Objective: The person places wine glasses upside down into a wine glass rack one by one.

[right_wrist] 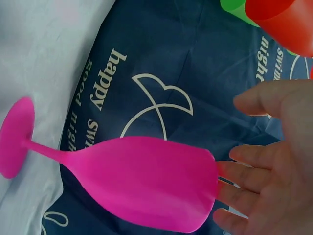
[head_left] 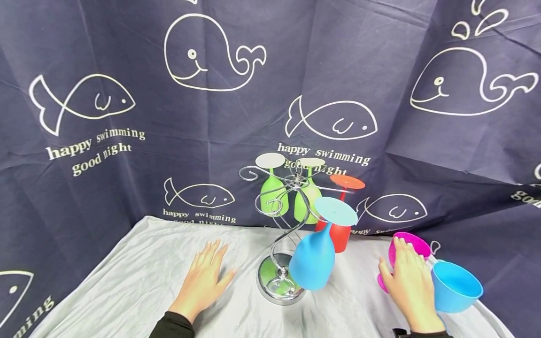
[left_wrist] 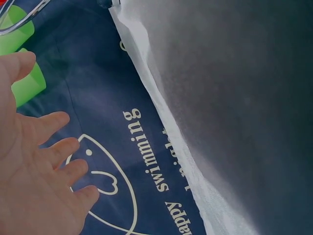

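Note:
A pink goblet [right_wrist: 146, 181] stands upright on the cloth at the right, partly covered by my right hand [head_left: 410, 284] in the head view. The fingers of that hand [right_wrist: 249, 174] are extended beside its rim; whether they touch it I cannot tell. Just right of this hand is an upright blue goblet [head_left: 454, 300]. My left hand [head_left: 204, 279] is spread above the cloth, left of a chrome goblet rack [head_left: 280, 299], and holds nothing. From the rack hang upside down two green goblets [head_left: 274, 197], a red one [head_left: 341, 237] and a light blue one [head_left: 313, 258].
A white cloth [head_left: 139, 281] covers the table. Behind it hangs a dark blue curtain [head_left: 249, 122] printed with whales, fish and lettering. The rack's curled metal arms [head_left: 249, 174] stick out to several sides between my hands.

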